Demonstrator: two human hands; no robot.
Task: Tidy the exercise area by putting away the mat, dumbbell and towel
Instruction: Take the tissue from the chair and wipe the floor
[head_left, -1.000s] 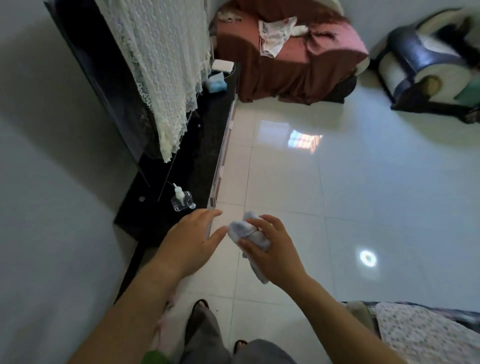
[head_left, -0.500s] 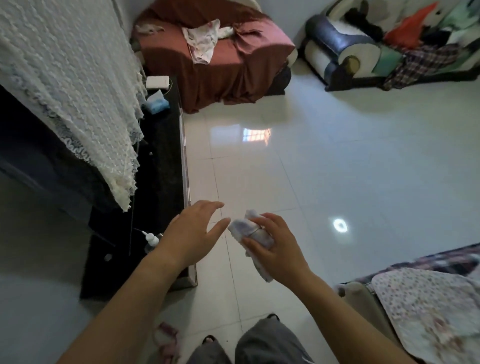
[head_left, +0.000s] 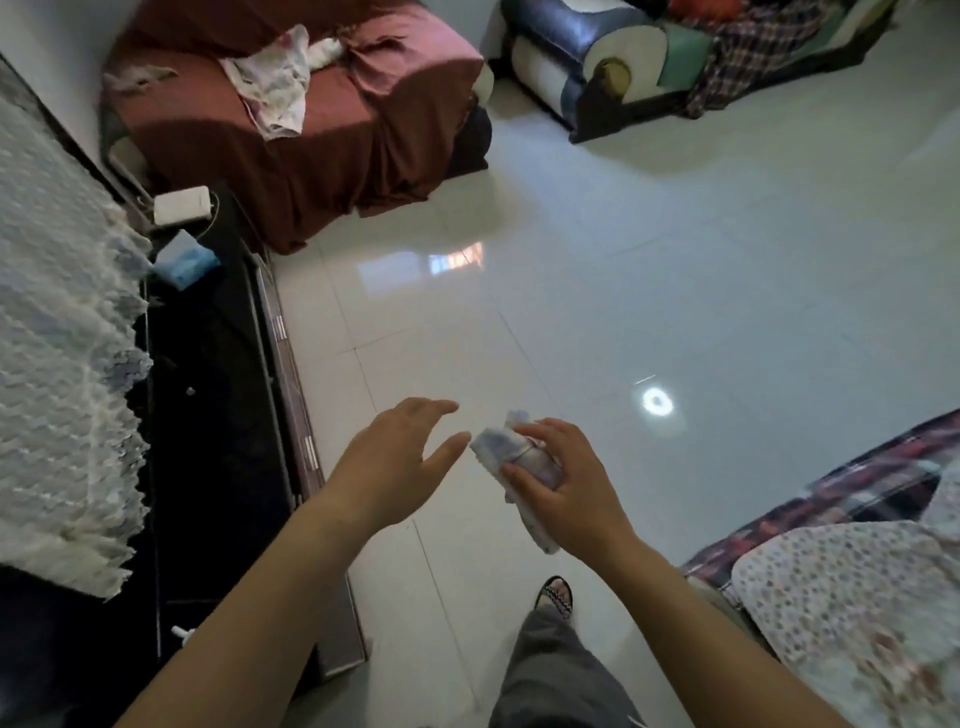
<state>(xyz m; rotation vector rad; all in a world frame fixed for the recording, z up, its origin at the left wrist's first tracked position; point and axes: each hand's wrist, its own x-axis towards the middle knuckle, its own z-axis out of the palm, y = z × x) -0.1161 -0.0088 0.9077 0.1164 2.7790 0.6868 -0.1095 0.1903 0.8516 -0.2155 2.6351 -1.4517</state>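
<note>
At the bottom edge a leg in grey trousers (head_left: 550, 670) steps forward, with a sandalled foot (head_left: 555, 593) on the pale tiled floor (head_left: 571, 291). Both bare forearms reach out over the floor from the lower corners.

The left hand (head_left: 395, 462) holds nothing. Its fingers are straight and loosely spread, and the thumb points toward the towel (head_left: 496, 446). The thumb tip lies just beside the cloth, and I cannot tell whether it touches. The right hand (head_left: 566, 493) grips the towel, its fingers curled round the bunched, pale bluish cloth. One end sticks out past the fingertips and a tail hangs below the palm. The towel is held in the air above the floor, between the two hands.

To the right lies a floral quilt (head_left: 852, 608) over a plaid cloth (head_left: 857, 483). To the left a low black bench (head_left: 208, 415) runs along the wall, partly draped by a white lace cloth (head_left: 57, 364). Further along the bench sit a blue tissue pack (head_left: 184, 260) and, beyond it, a white box (head_left: 182, 205).

A bright round reflection (head_left: 657, 402) shows on the tiles past the hands. At the far end stands an armchair under a maroon cover (head_left: 322, 156) with a light garment (head_left: 275, 93) thrown on it. Right of that is a dark sofa (head_left: 587, 31) heaped with clothes (head_left: 753, 47).
</note>
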